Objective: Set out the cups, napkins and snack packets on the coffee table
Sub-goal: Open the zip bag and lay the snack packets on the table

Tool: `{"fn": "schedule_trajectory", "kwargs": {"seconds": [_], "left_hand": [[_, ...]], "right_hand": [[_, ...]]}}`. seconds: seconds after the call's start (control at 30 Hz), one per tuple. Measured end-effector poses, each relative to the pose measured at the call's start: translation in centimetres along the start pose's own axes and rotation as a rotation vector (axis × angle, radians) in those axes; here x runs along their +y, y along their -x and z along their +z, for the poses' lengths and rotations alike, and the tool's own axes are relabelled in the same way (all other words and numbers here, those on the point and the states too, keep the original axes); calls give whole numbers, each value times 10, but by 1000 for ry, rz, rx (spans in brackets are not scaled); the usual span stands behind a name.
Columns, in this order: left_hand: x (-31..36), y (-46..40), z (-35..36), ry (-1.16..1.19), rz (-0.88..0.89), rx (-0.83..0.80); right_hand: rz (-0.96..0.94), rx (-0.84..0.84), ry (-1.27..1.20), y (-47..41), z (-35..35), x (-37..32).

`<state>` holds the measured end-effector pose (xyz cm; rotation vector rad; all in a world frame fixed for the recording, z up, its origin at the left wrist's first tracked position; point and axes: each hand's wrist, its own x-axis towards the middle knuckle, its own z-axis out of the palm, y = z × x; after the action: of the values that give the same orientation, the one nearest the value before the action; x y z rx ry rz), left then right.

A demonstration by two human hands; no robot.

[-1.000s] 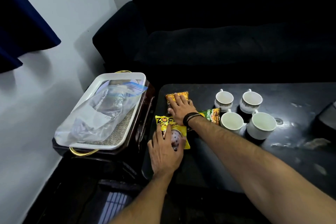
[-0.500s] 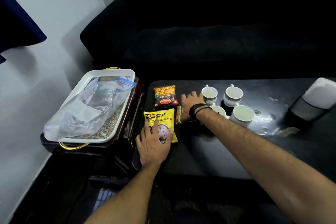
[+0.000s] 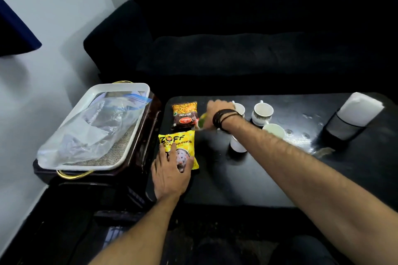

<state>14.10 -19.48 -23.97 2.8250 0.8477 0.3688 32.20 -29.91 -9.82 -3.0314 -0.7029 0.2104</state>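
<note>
Pressing flat on the yellow snack packet point(image 3: 178, 148) at the coffee table's point(image 3: 247, 180) near-left corner, the left hand point(image 3: 170, 176) lies open — the right hand point(image 3: 217, 112) pinches a green packet point(image 3: 202, 121) beside the orange mixture packet point(image 3: 184, 115), cups point(image 3: 263, 113) just right, napkins point(image 3: 359, 112) far right.

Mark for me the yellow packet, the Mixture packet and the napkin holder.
yellow packet point(image 3: 177, 140): head view, on its printed upper half.
Mixture packet point(image 3: 185, 116): head view, middle of its front.
napkin holder point(image 3: 340, 128): head view, on its dark front wall.
</note>
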Motion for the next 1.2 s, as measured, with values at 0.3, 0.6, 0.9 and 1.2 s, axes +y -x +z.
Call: {"fn": "schedule_trajectory", "kwargs": {"seconds": [0.3, 0.6, 0.9, 1.2], "left_hand": [[1, -3, 1, -21, 1, -11], [2, -3, 1, -22, -8, -12], [3, -3, -2, -30, 11, -32], [2, -3, -2, -17, 21, -48]], "right_hand": [[256, 92, -330, -36, 50, -21], [-224, 2, -110, -45, 88, -39], [-177, 68, -105, -24, 103, -49], [-4, 190, -282, 12, 137, -30]]}}
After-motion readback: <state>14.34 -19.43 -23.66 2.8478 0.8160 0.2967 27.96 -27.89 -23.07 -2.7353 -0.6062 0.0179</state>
